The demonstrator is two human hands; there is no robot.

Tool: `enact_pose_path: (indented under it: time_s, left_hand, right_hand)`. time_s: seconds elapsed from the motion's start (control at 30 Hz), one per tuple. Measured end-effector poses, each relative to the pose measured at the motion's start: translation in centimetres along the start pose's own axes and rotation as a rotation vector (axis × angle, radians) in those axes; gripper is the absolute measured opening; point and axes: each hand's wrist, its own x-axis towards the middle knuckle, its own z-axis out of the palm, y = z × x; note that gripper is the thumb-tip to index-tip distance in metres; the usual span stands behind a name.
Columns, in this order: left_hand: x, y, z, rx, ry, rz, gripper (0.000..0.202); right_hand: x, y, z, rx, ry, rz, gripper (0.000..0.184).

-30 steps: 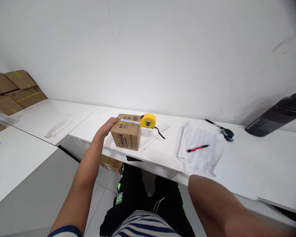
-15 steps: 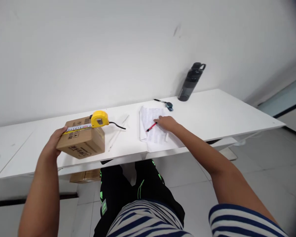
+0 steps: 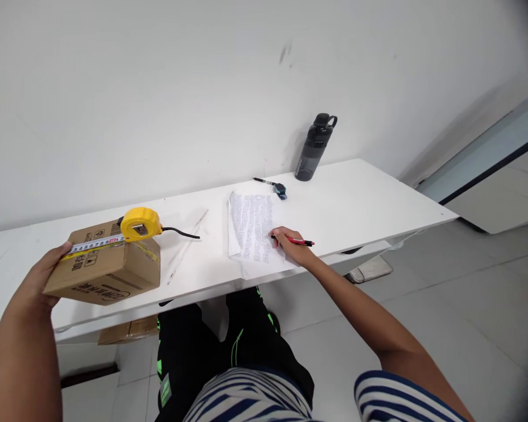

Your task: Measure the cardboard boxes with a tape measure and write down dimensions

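Observation:
My left hand point(image 3: 39, 278) presses against the left end of a small cardboard box point(image 3: 108, 269) on the white table point(image 3: 356, 205), its fingers holding the tape's end at the box edge. A yellow tape measure point(image 3: 141, 224) lies on top of the box, its blade stretched along the top. My right hand point(image 3: 290, 245) is closed on a red pen point(image 3: 297, 240), with the tip on a sheet of written paper point(image 3: 251, 225).
A dark water bottle point(image 3: 314, 146) stands by the wall. A black pen with a small blue object point(image 3: 275, 186) lies behind the paper. Another cardboard box point(image 3: 127, 329) sits on the floor under the table. My legs are under the table edge.
My right hand reached the paper, picked up the red pen and now holds it to the sheet. The view swung right. My left hand stayed on the box end.

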Motion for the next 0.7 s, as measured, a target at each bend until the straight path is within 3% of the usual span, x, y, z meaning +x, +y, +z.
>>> enact_pose_path:
  time_s: [0.17,0.47,0.7]
  left_hand:
    - [2.0,-0.7,-0.8,-0.183,0.007,-0.020,0.029]
    - [1.6,-0.4,-0.5,-0.215,0.044,-0.049,0.022]
    - [1.6,-0.5,-0.4,-0.225,0.035,-0.033,0.022]
  right_hand:
    - [0.1,1.0,-0.1,0.005,0.126,0.056,0.048]
    - [0.3,1.4,0.3,0.023,0.161,0.021,0.047]
    - [0.0,0.9,-0.1,0.023,0.089,0.038,0.041]
